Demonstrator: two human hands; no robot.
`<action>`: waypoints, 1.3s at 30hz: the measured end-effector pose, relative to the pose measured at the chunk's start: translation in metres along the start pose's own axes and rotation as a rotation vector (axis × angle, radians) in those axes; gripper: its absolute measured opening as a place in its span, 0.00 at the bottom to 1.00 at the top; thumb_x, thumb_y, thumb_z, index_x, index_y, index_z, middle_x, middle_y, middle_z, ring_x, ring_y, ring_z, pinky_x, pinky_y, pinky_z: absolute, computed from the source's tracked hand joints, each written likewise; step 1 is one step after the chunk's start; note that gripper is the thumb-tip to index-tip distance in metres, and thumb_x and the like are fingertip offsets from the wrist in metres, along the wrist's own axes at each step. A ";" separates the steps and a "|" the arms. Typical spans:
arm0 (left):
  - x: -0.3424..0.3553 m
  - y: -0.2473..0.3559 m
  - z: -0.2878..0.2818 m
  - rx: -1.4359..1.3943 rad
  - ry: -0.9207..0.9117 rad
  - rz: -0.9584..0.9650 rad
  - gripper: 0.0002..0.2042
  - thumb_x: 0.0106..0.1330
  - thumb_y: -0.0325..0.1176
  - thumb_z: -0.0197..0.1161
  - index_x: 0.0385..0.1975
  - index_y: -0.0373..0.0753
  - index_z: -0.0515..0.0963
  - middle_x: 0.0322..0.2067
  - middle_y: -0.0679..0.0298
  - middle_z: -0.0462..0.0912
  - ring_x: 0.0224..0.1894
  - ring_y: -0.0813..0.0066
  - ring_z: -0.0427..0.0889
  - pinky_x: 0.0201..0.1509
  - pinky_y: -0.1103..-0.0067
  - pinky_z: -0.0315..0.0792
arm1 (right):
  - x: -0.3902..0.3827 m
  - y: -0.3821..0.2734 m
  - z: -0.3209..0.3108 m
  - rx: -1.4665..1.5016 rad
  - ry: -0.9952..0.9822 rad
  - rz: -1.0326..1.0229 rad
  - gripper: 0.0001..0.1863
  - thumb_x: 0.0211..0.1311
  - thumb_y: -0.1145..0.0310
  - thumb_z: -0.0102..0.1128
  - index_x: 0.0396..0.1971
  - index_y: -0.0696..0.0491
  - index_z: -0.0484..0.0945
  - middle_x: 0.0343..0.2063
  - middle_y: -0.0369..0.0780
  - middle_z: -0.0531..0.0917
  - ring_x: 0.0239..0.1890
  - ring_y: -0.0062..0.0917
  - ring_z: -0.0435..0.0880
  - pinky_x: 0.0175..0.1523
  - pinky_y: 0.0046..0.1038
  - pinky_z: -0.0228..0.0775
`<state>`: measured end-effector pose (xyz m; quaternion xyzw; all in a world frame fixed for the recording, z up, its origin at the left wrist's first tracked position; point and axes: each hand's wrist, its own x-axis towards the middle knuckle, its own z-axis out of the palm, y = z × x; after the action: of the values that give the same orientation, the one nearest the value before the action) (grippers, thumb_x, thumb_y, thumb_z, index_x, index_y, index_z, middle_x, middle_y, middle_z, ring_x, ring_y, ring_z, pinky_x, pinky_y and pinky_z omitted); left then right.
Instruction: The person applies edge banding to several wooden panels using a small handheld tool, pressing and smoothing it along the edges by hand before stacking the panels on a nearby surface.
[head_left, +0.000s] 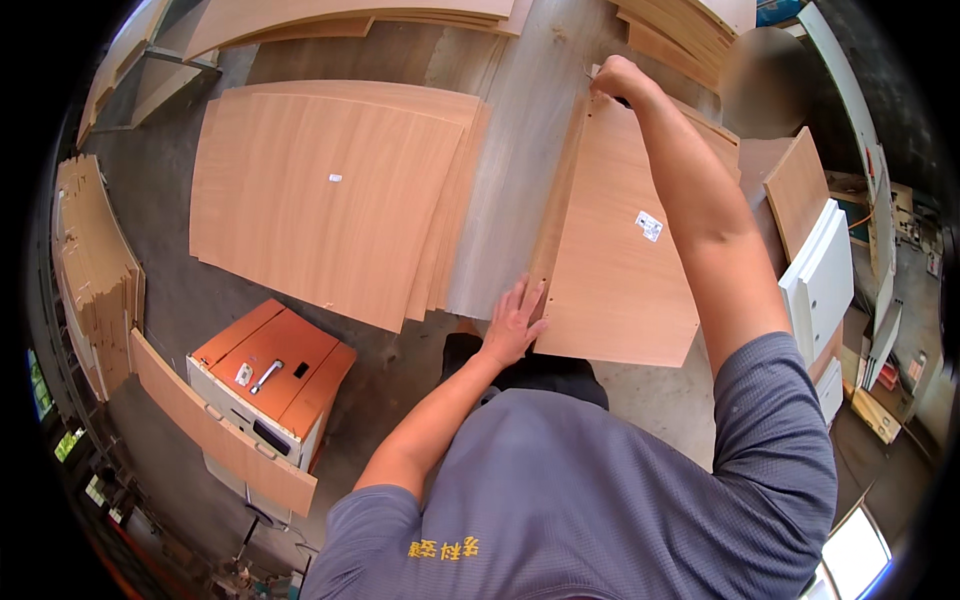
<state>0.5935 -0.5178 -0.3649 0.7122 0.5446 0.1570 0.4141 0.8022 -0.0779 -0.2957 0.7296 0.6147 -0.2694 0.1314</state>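
Note:
A light wood-grain panel (620,290) with a white label (648,226) lies in front of me, right of centre. Along its left side runs a narrow wooden strip (559,210). My left hand (516,325) rests at the strip's near end, fingers stretched out and touching the wood. At the far left corner of the panel my right hand (617,77) is closed, with its arm reaching over the panel. Something small and dark shows under that hand, too hidden to name. A small hole shows near each left corner of the panel.
To the left lies a fanned stack of larger wooden panels (320,200). An orange-topped cabinet (275,360) with a metal tool on it stands at lower left. More panels (350,15) lie at the far side. White panels (820,270) lean at right. A blurred round shape (768,82) is at far right.

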 end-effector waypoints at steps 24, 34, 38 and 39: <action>-0.020 -0.018 -0.003 -1.414 -0.552 -0.828 0.37 0.76 0.59 0.35 0.63 0.27 0.66 0.57 0.50 0.75 0.61 0.62 0.73 0.68 0.68 0.64 | -0.464 0.019 0.284 0.123 0.025 0.003 0.37 0.48 0.74 0.64 0.63 0.45 0.70 0.69 0.56 0.58 0.34 0.50 0.85 0.40 0.42 0.81; -0.019 -0.032 0.010 -1.259 -0.524 -0.737 0.14 0.71 0.35 0.54 0.45 0.29 0.78 0.31 0.65 0.79 0.31 0.76 0.77 0.40 0.80 0.74 | -0.295 0.010 0.202 0.125 0.251 -0.079 0.31 0.54 0.76 0.59 0.61 0.45 0.72 0.66 0.60 0.62 0.44 0.52 0.83 0.47 0.43 0.79; -0.019 -0.017 0.018 -1.216 -0.496 -0.720 0.11 0.66 0.30 0.61 0.41 0.28 0.78 0.28 0.67 0.78 0.25 0.82 0.71 0.31 0.82 0.69 | -0.172 0.011 0.142 0.104 0.282 -0.095 0.24 0.56 0.75 0.56 0.55 0.46 0.77 0.60 0.59 0.69 0.45 0.50 0.83 0.47 0.44 0.77; -0.018 -0.011 0.016 -1.176 -0.482 -0.721 0.12 0.66 0.31 0.63 0.41 0.27 0.78 0.29 0.67 0.78 0.25 0.82 0.72 0.32 0.82 0.69 | -0.144 0.009 0.124 0.083 0.241 -0.095 0.23 0.56 0.74 0.56 0.53 0.46 0.79 0.58 0.57 0.73 0.45 0.49 0.83 0.48 0.44 0.77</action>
<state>0.5910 -0.5407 -0.3788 0.1636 0.4647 0.1163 0.8624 0.7680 -0.2641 -0.3188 0.7316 0.6481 -0.2108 0.0134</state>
